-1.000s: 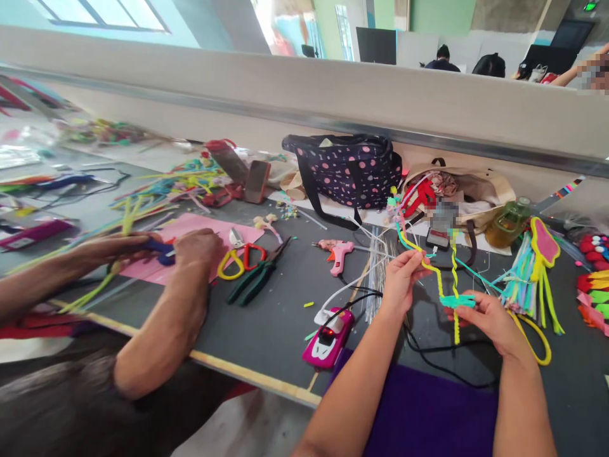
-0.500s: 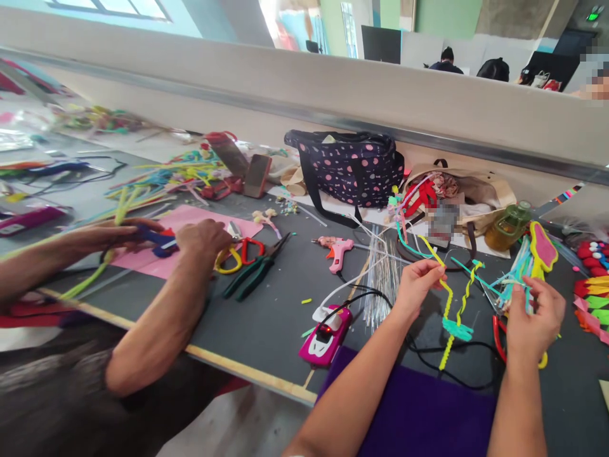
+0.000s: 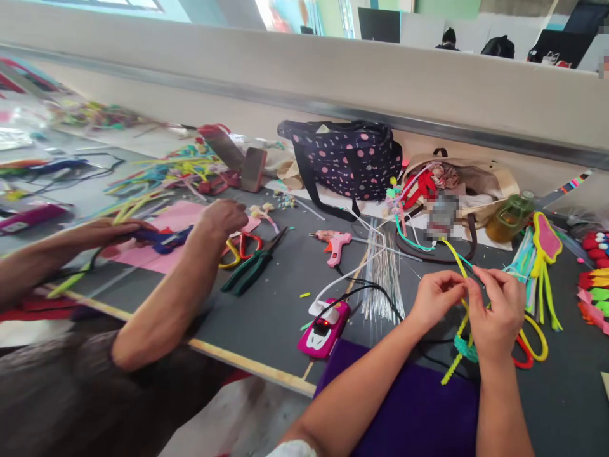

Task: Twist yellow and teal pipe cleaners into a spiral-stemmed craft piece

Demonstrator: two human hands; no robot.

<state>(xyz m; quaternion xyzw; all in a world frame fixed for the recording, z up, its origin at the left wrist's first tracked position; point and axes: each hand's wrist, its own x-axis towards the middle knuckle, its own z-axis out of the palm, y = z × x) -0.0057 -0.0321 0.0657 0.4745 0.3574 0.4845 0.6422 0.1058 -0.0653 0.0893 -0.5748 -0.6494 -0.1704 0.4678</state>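
My left hand (image 3: 438, 297) is closed in a pinch on a yellow pipe cleaner (image 3: 457, 257), whose free end rises above the fingers. Close against it, my right hand (image 3: 495, 311) also pinches the yellow pipe cleaner, and a thin teal strand shows near its fingertips. Below the hands hangs a twisted yellow stem (image 3: 451, 369) with a teal pipe cleaner (image 3: 465, 348) wrapped around it. Part of this piece is hidden behind my right hand. Red and yellow scissors (image 3: 536, 339) lie just right of my right wrist.
A pink glue gun (image 3: 337, 246), silver wires (image 3: 380, 279) and a magenta power strip (image 3: 324, 331) lie left of my hands. Behind stand a patterned bag (image 3: 349, 165) and a bottle (image 3: 510, 219). Another person's arms (image 3: 166, 304) work at the left, near green pliers (image 3: 254, 266).
My right hand has moved left to meet my left hand, which has shifted slightly right and down. The yellow and teal piece is now partly covered. The other person's right hand has risen.
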